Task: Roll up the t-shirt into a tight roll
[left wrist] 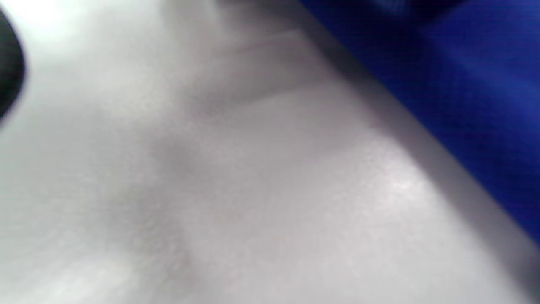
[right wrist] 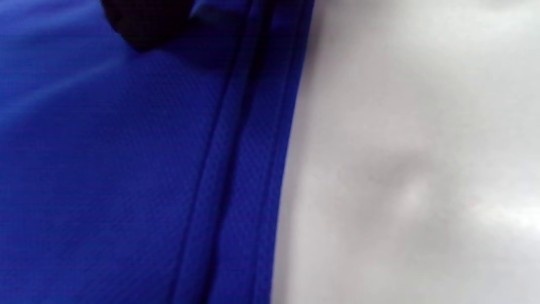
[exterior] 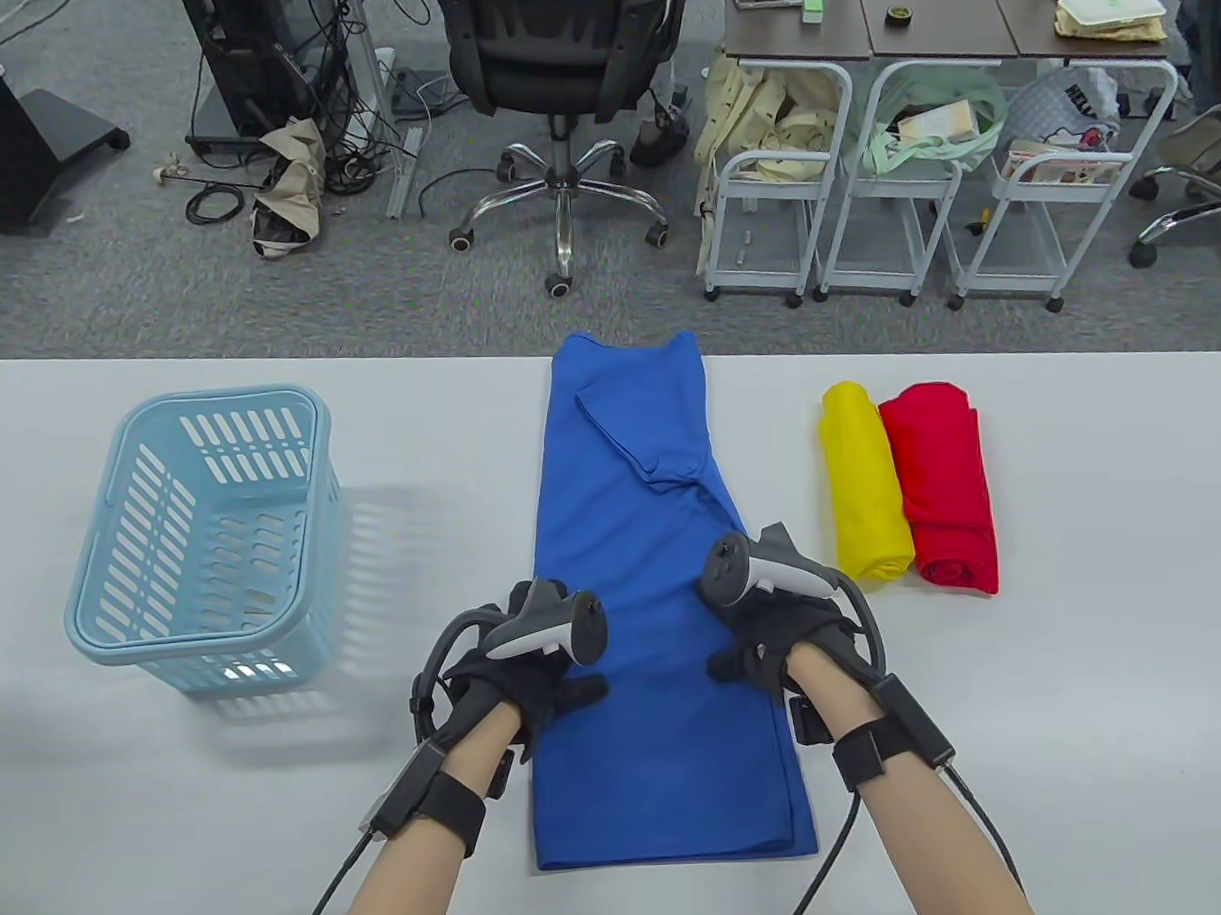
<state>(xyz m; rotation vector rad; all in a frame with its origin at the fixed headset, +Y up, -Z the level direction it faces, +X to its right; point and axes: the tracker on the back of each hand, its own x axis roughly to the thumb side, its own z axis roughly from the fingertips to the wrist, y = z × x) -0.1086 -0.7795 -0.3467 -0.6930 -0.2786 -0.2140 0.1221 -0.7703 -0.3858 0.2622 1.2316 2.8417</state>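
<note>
1. Left hand [exterior: 533,680]: gloved, tracker on its back, lying on the left edge of the blue t-shirt [exterior: 656,616]. Fingers [exterior: 579,694] stretched flat and pointing inward across the cloth; released, grasping nothing.
2. Right hand [exterior: 777,642]: gloved, tracker on its back, lying on the right edge of the same shirt. Fingers [exterior: 733,665] extended inward toward the left hand's, flat on the cloth; released, nothing pinched as far as the table view shows.
3. Blue t-shirt: directly under both sets of fingers, folded into a long narrow strip, flat and unrolled. One end lies nearer the person than the fingers; the other, with a sleeve folded over it, lies beyond them toward the far edge of the surface [exterior: 1080,721]. The right wrist view shows its stacked folded edges [right wrist: 236,169] against the surface; the left wrist view, blurred, shows only its edge [left wrist: 443,84].
4. Yellow roll [exterior: 865,484]: beyond and to the right of the right fingers, apart from the blue shirt, lying lengthwise.
5. Red roll [exterior: 942,491]: touching the yellow roll on its side away from the fingers.
6. Light blue basket [exterior: 213,521]: slotted plastic, well to the left of the left fingers, upright on the surface.
</note>
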